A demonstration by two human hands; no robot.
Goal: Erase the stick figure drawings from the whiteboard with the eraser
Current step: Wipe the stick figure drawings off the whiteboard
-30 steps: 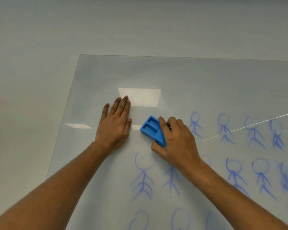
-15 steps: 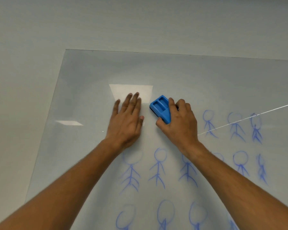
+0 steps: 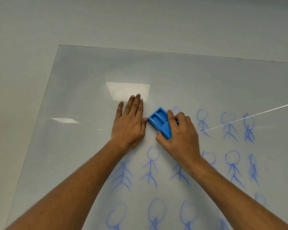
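whiteboard (image 3: pixel 83 77) lies flat on a pale surface, its left part wiped bare. left hand (image 3: pixel 129 125) rests on it palm down, fingers straight and together. just to its right, right hand (image 3: pixel 179 135) grips the blue eraser (image 3: pixel 160 122), fingers curled over its top and thumb at its near edge, pressing it to the board. blue stick figures (image 3: pixel 229 127) fill the rows to the right and below.

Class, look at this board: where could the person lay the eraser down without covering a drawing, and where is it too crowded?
Free: the whiteboard strip between its far edge and the fingertips of the left hand, and the bare stretch left of that hand to the board's left edge. Crowded: right of and nearer than the right hand gripping the eraser, where the stick figures stand in rows.
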